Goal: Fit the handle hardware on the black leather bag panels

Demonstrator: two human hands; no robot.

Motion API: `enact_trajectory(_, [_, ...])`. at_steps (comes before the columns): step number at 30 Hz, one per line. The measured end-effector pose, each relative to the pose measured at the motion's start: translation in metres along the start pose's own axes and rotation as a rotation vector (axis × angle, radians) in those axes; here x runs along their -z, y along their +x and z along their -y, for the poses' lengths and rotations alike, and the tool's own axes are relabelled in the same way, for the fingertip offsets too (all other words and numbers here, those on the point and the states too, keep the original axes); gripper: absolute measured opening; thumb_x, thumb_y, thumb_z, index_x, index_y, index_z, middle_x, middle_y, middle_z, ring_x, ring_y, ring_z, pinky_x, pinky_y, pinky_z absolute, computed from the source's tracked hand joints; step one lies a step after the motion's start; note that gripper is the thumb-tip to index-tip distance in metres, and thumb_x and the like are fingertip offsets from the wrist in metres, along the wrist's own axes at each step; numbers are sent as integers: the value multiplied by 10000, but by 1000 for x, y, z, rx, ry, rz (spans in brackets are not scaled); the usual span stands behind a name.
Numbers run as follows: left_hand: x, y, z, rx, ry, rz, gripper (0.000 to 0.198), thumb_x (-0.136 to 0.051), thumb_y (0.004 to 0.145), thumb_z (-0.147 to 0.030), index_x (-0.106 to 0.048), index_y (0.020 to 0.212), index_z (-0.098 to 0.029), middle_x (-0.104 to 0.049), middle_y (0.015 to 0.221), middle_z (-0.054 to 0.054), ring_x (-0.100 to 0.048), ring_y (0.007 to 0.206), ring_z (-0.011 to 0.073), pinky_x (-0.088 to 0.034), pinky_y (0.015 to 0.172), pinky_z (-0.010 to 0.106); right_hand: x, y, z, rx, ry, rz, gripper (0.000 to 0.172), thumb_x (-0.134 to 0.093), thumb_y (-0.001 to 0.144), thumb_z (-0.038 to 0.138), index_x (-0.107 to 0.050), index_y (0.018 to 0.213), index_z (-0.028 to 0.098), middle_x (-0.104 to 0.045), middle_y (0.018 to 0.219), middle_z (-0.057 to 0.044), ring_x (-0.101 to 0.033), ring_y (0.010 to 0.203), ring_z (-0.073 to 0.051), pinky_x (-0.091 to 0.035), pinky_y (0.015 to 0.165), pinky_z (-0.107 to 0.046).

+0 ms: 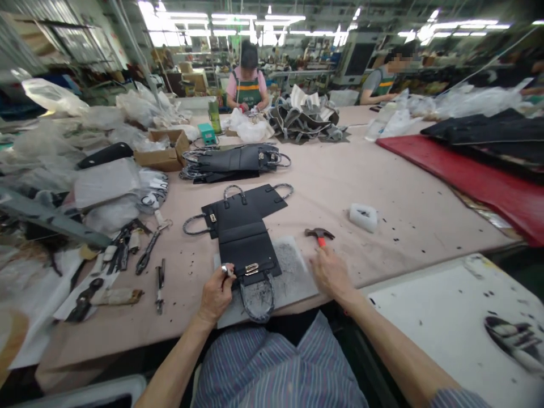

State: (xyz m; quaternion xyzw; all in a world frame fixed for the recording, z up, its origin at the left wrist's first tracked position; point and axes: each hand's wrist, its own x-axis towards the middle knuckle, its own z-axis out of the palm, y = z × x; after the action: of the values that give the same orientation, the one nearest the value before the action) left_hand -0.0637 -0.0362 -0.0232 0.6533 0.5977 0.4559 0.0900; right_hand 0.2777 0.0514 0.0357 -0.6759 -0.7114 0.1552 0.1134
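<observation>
My left hand (217,292) is closed at the lower left corner of a black leather bag panel (246,245), its fingers pinching something small and silvery that I cannot make out. The panel lies on a grey board (293,272), with a gold clasp (251,269) and a wrapped handle loop (257,303) near my body. Right of the board, my right hand (331,272) is wrapped round a hammer (320,234) with a red neck and dark claw head. More black panels with wrapped handles (235,195) spread out behind.
Stacked black bag pieces (233,161) lie farther back. Pliers and other tools (147,252) are at the left. A white block (363,217) sits right of the hammer. Red sheet material (450,175) is at the right. Two people (249,85) work across the table.
</observation>
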Motion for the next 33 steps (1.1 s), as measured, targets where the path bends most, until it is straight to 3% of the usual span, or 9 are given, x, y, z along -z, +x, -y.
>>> enact_trajectory(4, [5,2,-1,32,19,49,221,-558,961,-273,-657,1150,-213,-751,1138,76,-720,1091,239,-582,997,406,-32,-13,65,395,112,-32,476,-570,957,373,-544,1382,158,-501,1495,-177,-458,1359,-324,-351,1129,-492])
enact_trajectory(8, [8,1,-4,89,-9,94,208,-572,955,-310,-681,1101,-211,-748,1155,83,-711,1104,249,-567,1012,424,-62,-25,99,456,105,39,767,-687,873,509,-450,1506,146,-397,1599,-177,-293,1482,-397,-175,1208,-610])
enact_trajectory(14, [9,-3,-11,431,-144,-94,287,-545,978,-402,-708,1055,-178,-778,1091,107,-733,1043,249,-570,962,410,-68,-27,95,438,77,52,760,-683,876,512,-456,1522,182,-390,1618,-136,-285,1494,-371,-151,1233,-576])
enact_trajectory(16, [12,-1,-10,406,-155,-58,277,-566,965,-407,-714,1032,-183,-781,1097,105,-735,1048,251,-569,966,413,-67,-26,95,442,72,55,749,-678,882,505,-458,1523,185,-388,1620,-133,-283,1496,-372,-154,1233,-581])
enact_trajectory(20, [19,5,-5,212,-105,86,220,-619,921,-396,-732,944,-209,-786,1101,87,-739,1047,252,-567,976,414,-68,-27,96,435,71,44,745,-677,889,499,-455,1524,178,-378,1626,-133,-282,1498,-375,-154,1234,-582])
enact_trajectory(24, [19,7,-4,342,-50,-49,266,-549,972,-368,-722,1088,-203,-786,1096,88,-743,1023,238,-582,926,390,-67,-28,97,430,96,46,760,-696,877,510,-460,1519,178,-386,1622,-133,-287,1496,-379,-157,1231,-590])
enact_trajectory(28, [20,8,-7,215,-74,43,205,-641,905,-379,-738,963,-208,-788,1075,77,-740,1026,240,-561,984,400,-64,-28,96,440,112,60,758,-690,885,512,-455,1520,172,-376,1628,-136,-282,1499,-387,-166,1224,-605])
enact_trajectory(31, [22,9,-9,355,-85,-78,270,-575,953,-391,-733,1053,-197,-789,1058,88,-745,995,239,-581,931,399,-63,-28,96,425,118,54,765,-695,879,515,-458,1520,172,-383,1624,-140,-290,1494,-396,-166,1222,-611])
enact_trajectory(33, [24,9,-10,378,-110,-67,276,-596,940,-415,-739,1038,-199,-789,1059,93,-742,1010,249,-581,935,410,-64,-28,96,431,121,51,760,-701,876,503,-461,1519,177,-385,1623,-141,-290,1495,-394,-165,1221,-612])
